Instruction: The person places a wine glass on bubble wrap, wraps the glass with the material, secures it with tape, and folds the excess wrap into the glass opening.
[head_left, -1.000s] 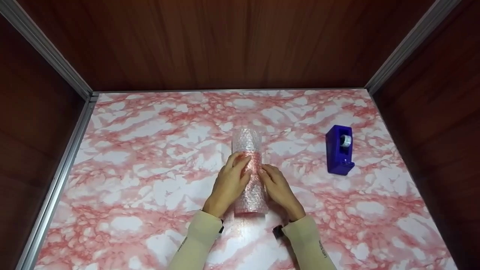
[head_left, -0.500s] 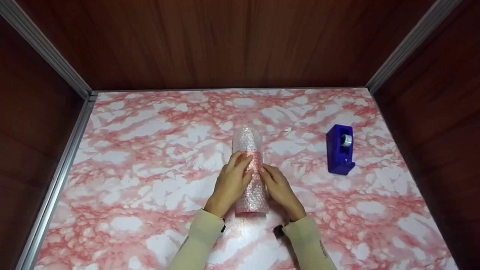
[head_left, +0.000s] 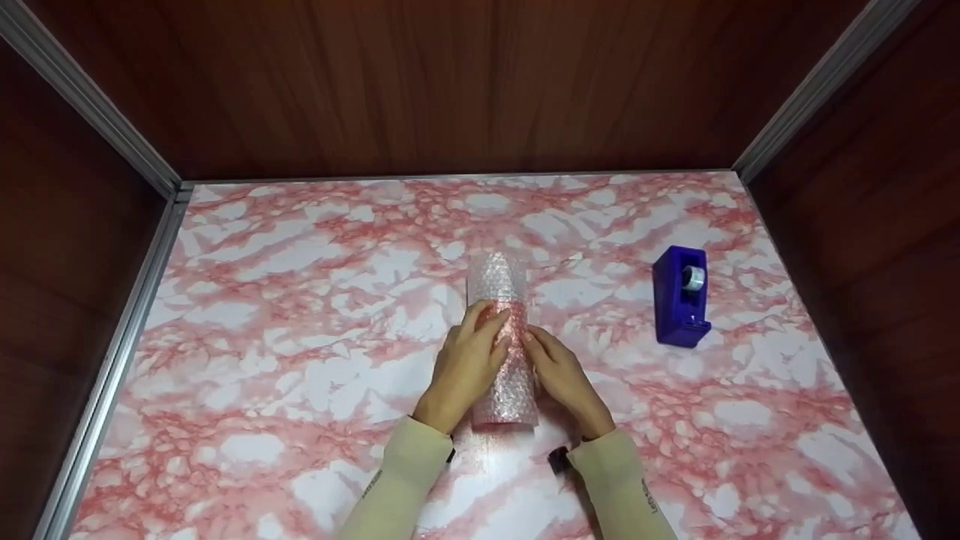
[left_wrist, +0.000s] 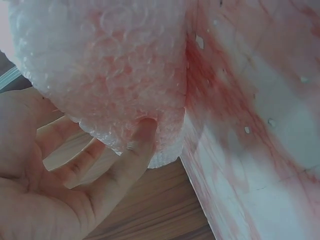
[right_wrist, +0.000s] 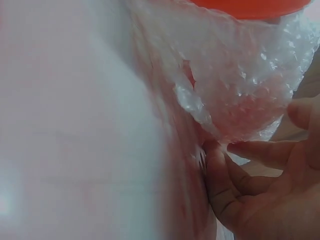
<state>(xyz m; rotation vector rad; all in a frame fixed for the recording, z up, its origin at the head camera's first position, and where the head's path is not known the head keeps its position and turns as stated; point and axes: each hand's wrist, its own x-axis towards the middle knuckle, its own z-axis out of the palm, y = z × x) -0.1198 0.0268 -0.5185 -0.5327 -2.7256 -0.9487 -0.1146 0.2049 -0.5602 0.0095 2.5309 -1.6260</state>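
A red cylindrical object wrapped in clear bubble wrap [head_left: 504, 401] lies lengthwise on the table in the head view. Its red end [right_wrist: 252, 7] shows at the top of the right wrist view. My left hand [head_left: 465, 366] holds the roll from the left, fingers over its top; a fingertip dents the wrap in the left wrist view. On the right side, my right hand [head_left: 564, 377] pinches the lower edge of the wrap close to the table. The underside of the roll is hidden, and so is most of the red object.
A purple tape dispenser [head_left: 670, 300] with a roll of clear tape [head_left: 694, 278] stands right of the hands on the red-and-white marbled table [head_left: 315, 300]. Dark wood panels [head_left: 450, 90] with metal corner rails enclose the table at the back and sides.
The wrapped roll and both hands have shifted very slightly to the right. Both hands keep their hold on it, and the dispenser stands as before.
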